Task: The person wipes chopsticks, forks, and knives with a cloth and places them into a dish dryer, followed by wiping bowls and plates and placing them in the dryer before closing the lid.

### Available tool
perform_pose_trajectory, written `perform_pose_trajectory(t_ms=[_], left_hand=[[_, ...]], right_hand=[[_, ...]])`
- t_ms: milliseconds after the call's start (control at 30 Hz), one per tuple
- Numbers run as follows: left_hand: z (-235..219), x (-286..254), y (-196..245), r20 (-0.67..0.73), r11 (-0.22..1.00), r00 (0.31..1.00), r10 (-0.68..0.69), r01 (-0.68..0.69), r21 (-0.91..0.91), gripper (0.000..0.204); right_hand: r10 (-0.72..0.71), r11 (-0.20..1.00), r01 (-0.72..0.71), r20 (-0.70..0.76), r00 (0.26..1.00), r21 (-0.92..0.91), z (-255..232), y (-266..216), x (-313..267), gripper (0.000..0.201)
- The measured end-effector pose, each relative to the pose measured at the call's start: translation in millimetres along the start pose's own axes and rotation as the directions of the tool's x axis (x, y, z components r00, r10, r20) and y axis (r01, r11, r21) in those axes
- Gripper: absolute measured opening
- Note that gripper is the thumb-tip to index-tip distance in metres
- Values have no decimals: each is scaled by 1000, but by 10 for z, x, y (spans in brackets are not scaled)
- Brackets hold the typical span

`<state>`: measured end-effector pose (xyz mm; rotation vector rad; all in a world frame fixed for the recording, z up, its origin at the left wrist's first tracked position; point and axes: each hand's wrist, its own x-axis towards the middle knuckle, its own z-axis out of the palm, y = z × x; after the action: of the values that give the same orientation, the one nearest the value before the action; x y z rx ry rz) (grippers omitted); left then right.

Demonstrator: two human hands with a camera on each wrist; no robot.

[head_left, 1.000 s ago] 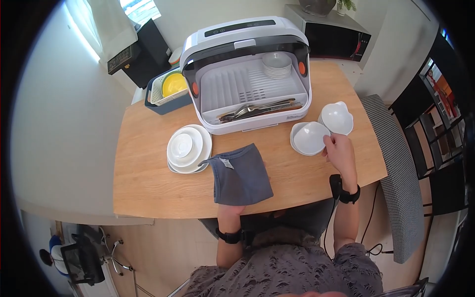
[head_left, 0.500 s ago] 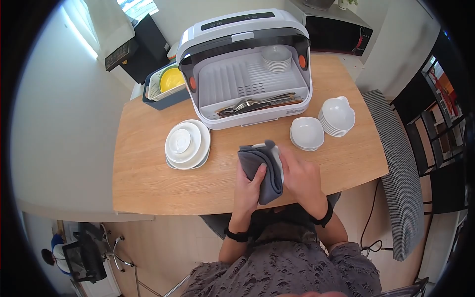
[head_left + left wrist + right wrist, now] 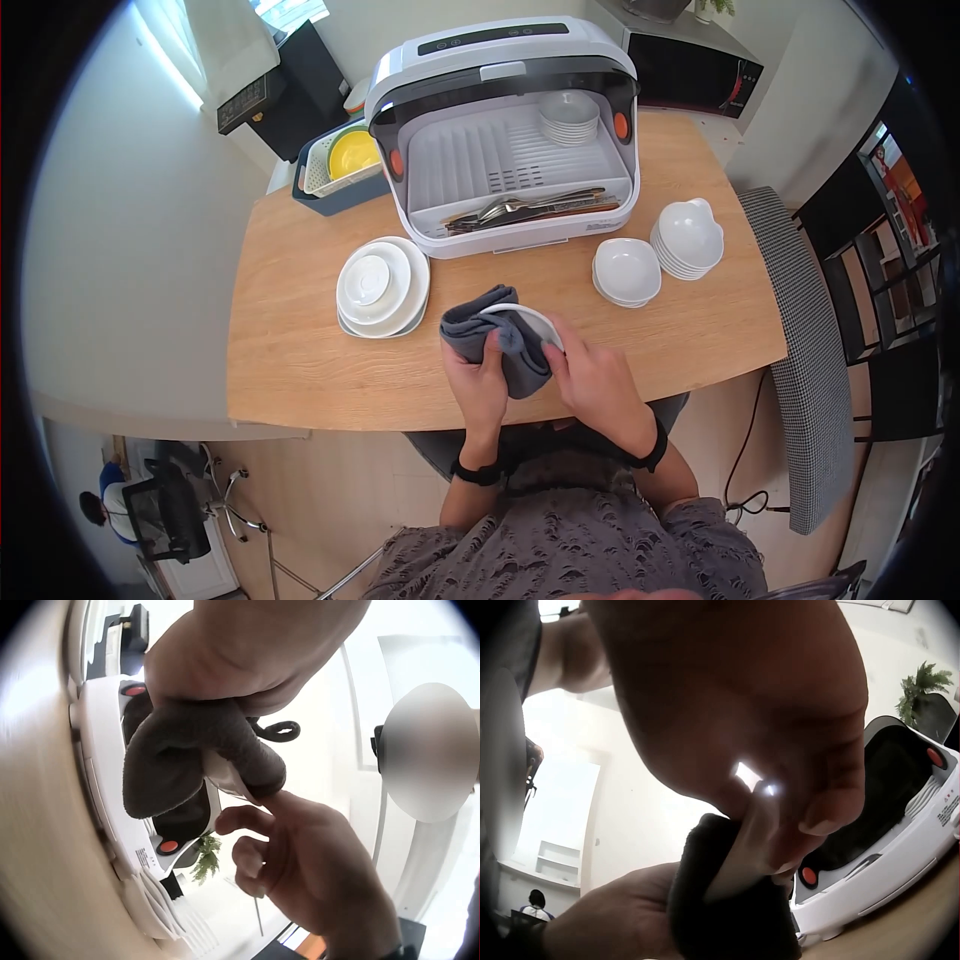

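Note:
Over the front of the table, my left hand (image 3: pixel 475 390) grips a grey cloth (image 3: pixel 470 322) folded around a white bowl (image 3: pixel 538 322). My right hand (image 3: pixel 598 385) pinches the bowl's rim on the right side, thumb and fingertips at its edge. Much of the bowl is hidden by the cloth; its pale side shows between the folds in the left wrist view. Beyond my right hand, a short stack of white squarish bowls (image 3: pixel 627 270) stands beside a taller stack of white bowls (image 3: pixel 690 235).
A white dish cabinet (image 3: pixel 470 245) with its lid raised holds cutlery (image 3: pixel 520 210) and a stack of small bowls (image 3: pixel 568 120). White plates (image 3: pixel 415 270) are stacked on the left. Behind them sits a blue bin (image 3: pixel 345 198) with a yellow bowl (image 3: pixel 355 152).
My right hand has lifted a bowl off the front stack and brought it to the cloth. The cloth, earlier draped over my left hand, now wraps the bowl, which has turned between my hands.

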<state>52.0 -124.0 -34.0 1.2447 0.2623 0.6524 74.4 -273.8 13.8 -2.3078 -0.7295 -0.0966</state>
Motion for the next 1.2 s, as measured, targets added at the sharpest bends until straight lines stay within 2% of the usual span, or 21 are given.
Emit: perform_pose_trajectory(t_ms=[33, 133, 200, 233, 267, 333, 400, 433, 533, 633, 733, 767, 867, 933, 967, 1033, 1100, 1200], left_hand=[[-28, -4, -17, 45, 997, 999, 28, -31, 65, 31], [-116, -55, -31, 164, 958, 984, 70, -113, 264, 28], [-115, -102, 20, 223, 901, 974, 50, -140, 411, 27], [-116, -95, 4, 264, 849, 958, 114, -232, 474, 26], [-120, -92, 22, 250, 859, 965, 76, -190, 476, 26], [-125, -76, 76, 222, 872, 975, 0, -109, 478, 28], [-27, -41, 59, 85, 984, 996, 20, -35, 173, 29], [7, -32, 51, 16, 1000, 1000, 11, -12, 9, 29], [12, -30, 48, -5, 997, 997, 77, -77, 27, 29], [-130, -87, 18, 81, 963, 992, 99, -116, 244, 28], [-189, -124, 114, 317, 782, 942, 111, -280, 557, 28], [-167, -110, 121, 341, 787, 934, 103, -286, 547, 29], [-125, -102, 72, 131, 922, 991, 33, -81, 378, 28], [-41, -60, 92, 34, 985, 999, 37, -42, 165, 31], [-17, -46, 102, -11, 998, 999, 30, -29, 55, 33], [-43, -71, 117, 48, 968, 993, 104, -113, 225, 32], [-103, -85, 126, 161, 907, 977, 139, -191, 376, 33], [-201, -90, 147, 358, 786, 929, 99, -294, 544, 37]], right_hand=[[34, 999, -34, 13, 999, 9, 17, 11, -11, 41], [-137, 989, 137, -1, 991, -47, -93, 75, 19, 40], [-162, 982, 169, 78, 984, -90, -221, 66, 67, 39], [-173, 976, 186, 117, 978, -110, -256, 58, 80, 38], [-172, 979, 182, 96, 980, -97, -239, 74, 82, 37], [-173, 982, 176, 51, 984, -72, -184, 122, 91, 35], [-112, 994, 112, -1, 994, -20, -123, 49, 74, 36], [-79, 997, 79, -25, 997, 9, -78, 2, 53, 36], [35, 999, -34, -27, 999, 40, 109, -29, -18, 38], [-41, 999, 42, 37, 998, -10, 4, 24, -3, 38], [-95, 986, 109, 117, 989, -123, -151, 43, 28, 35], [-98, 987, 111, 113, 989, -114, -150, 63, 36, 35], [-84, 995, 87, 63, 994, -43, -124, 79, 63, 32], [-28, 997, 29, -16, 999, 69, -75, -18, 38, 29], [25, 998, -26, 15, 1000, 56, -25, -30, 12, 28], [137, 990, -139, 71, 988, 27, 77, -20, -30, 27], [59, 998, -58, 99, 993, -12, 25, 26, -27, 23], [-35, 994, 51, 168, 985, -94, -77, 100, 8, 20]])
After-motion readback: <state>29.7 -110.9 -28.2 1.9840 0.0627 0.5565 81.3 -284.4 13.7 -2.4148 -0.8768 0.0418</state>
